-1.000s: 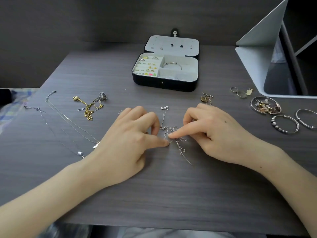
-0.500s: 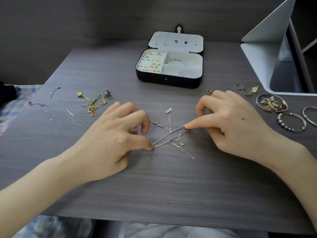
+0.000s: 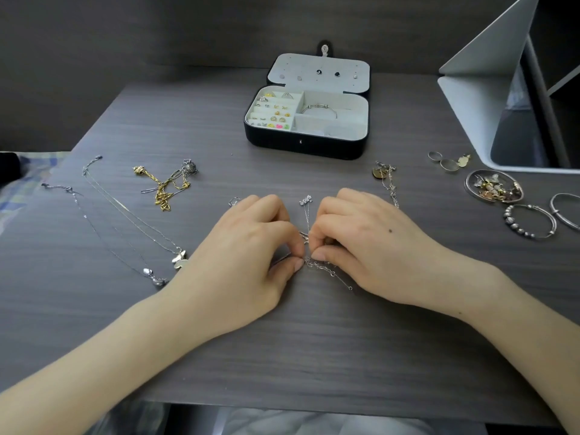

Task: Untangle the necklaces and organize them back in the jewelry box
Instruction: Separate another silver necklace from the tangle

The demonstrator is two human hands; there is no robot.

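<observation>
- Your left hand (image 3: 248, 246) pinches the tangled silver chain (image 3: 326, 272) between thumb and curled forefinger, knuckles up, forearm lying across the table (image 3: 314, 356)
- Your right hand (image 3: 364, 246) mirrors it: fingers curled under, thumb tip pressed on the same knot, the two hands almost touching
- The chain lies mid-table between your hands; its pendant (image 3: 305, 200) points away from you, and a thin loose end trails below your right thumb
- The jewelry box (image 3: 301, 149) stands open on the far side of the table, well apart from your hands, with earrings in its left compartments and a bangle in the right
- Two thin silver necklaces (image 3: 125, 211) and a gold necklace (image 3: 163, 186) lie to your left; bracelets (image 3: 530, 221) lie to your right
</observation>
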